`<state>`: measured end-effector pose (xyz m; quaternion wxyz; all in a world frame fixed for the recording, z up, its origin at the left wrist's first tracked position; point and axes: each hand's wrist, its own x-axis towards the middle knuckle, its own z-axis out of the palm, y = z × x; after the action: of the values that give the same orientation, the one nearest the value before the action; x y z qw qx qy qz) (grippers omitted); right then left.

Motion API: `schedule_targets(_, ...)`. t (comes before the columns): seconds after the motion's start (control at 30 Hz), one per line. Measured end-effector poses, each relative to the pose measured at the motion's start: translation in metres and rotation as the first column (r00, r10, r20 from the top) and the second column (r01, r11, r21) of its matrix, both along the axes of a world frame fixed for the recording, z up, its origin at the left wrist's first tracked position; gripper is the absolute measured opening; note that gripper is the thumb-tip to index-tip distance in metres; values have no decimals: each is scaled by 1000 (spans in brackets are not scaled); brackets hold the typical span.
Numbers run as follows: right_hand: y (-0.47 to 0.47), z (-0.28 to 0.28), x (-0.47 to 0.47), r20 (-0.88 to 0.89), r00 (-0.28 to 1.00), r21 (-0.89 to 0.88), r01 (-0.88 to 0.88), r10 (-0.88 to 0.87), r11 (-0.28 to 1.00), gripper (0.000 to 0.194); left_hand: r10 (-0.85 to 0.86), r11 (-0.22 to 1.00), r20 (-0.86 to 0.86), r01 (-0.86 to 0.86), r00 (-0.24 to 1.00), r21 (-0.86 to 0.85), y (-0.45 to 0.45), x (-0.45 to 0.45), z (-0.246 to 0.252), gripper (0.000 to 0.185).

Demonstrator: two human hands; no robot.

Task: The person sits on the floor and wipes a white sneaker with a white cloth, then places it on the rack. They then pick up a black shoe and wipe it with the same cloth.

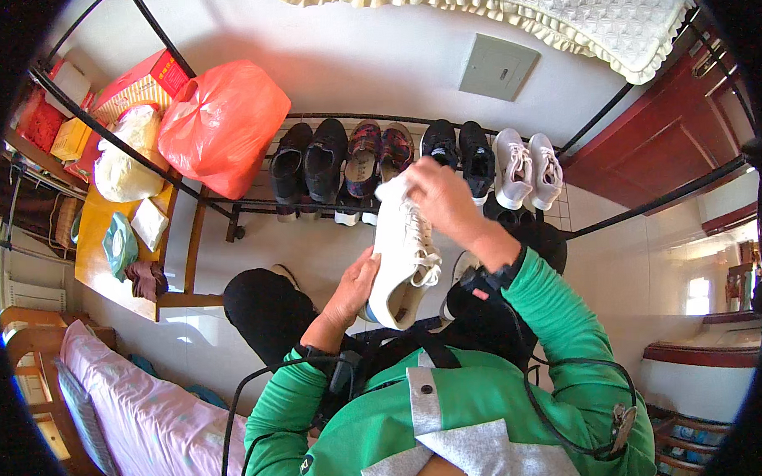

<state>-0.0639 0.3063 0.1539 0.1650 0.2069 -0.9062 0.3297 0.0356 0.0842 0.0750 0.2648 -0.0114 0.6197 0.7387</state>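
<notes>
A white lace-up sneaker [397, 250] is held up in front of my body, toe pointing away and its heel opening towards me. My left hand [350, 289] grips its left side, with the thumb near the upper. Over the toe end, my right hand [439, 195] presses with curled fingers. What looks like a white cloth [390, 188] bulges out beneath those fingers; it blends with the shoe and is blurred. White laces [426, 261] are tied in a bow near the tongue. The sole is mostly hidden.
Behind the sneaker, a low black rack [254, 206] holds several pairs of shoes, including pale sneakers [514, 170]. A red plastic bag [226, 130] stands at its left end. A wooden table [95, 248] at left carries a teal packet [120, 246]. A pink-covered bed [154, 409] lies lower left.
</notes>
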Motion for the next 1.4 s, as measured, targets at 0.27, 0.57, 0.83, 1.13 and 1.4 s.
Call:
schedule_targets(0.27, 4, -5, 4, -62, 933, 238, -331, 355, 913, 13, -10, 996, -90, 1, 996, -90, 1, -6, -19, 46)
schedule_targets(0.57, -16, 13, 29, -71, 916, 400, -337, 395, 852, 14, 44, 990, -198, -69, 979, -121, 4, -6, -23, 49)
schedule_targets(0.83, -38, -36, 103, -22, 879, 372, -435, 476, 820, 19, 159, 987, -15, -159, 987, -27, -1, -8, -36, 49)
schedule_targets(1.13, -26, -11, 35, 57, 990, 361, -140, 128, 922, 19, 214, 957, -149, -237, 966, -165, 1, -12, -38, 50)
schedule_targets(1.4, -56, -39, 121, 8, 909, 433, -379, 417, 818, 10, 341, 929, -94, -351, 935, -117, -5, -14, -56, 50)
